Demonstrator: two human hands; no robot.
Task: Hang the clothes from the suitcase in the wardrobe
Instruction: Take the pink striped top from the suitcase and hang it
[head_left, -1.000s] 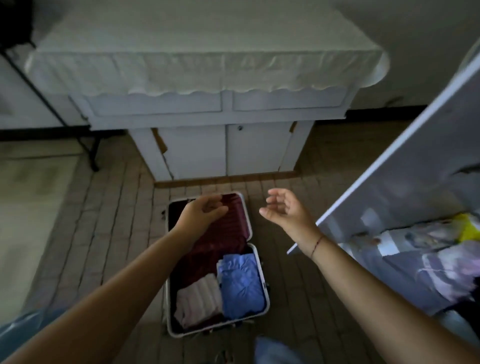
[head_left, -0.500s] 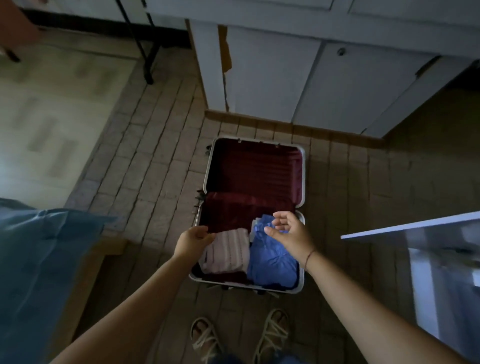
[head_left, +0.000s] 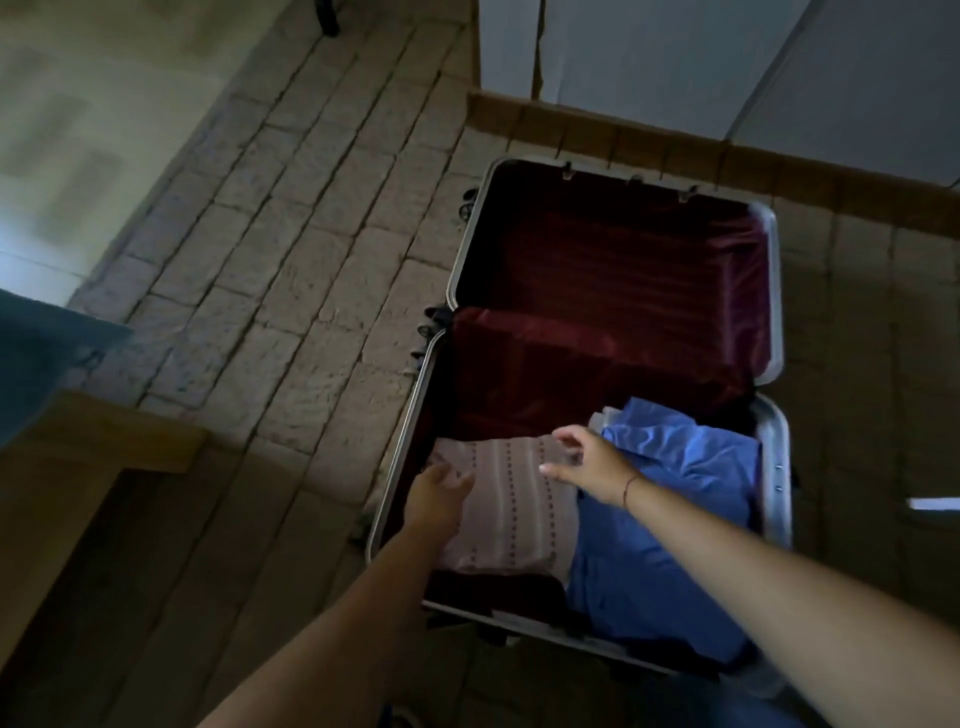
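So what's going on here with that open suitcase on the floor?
A person is looking down into an open suitcase on the tiled floor. Both hands reach for the folded pale striped garment in the near half. The left hand is at its left edge and the right hand at its far right corner, with fingers relaxed and nothing gripped yet. A blue garment lies beside it on the right. The far half shows only dark red lining.

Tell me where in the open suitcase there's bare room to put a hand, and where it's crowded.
The far half is bare red lining. Nearer, a lining strip lies free between that half and the clothes. Crowded: striped folded garment and blue garment side by side, left hand and right hand over the striped one.
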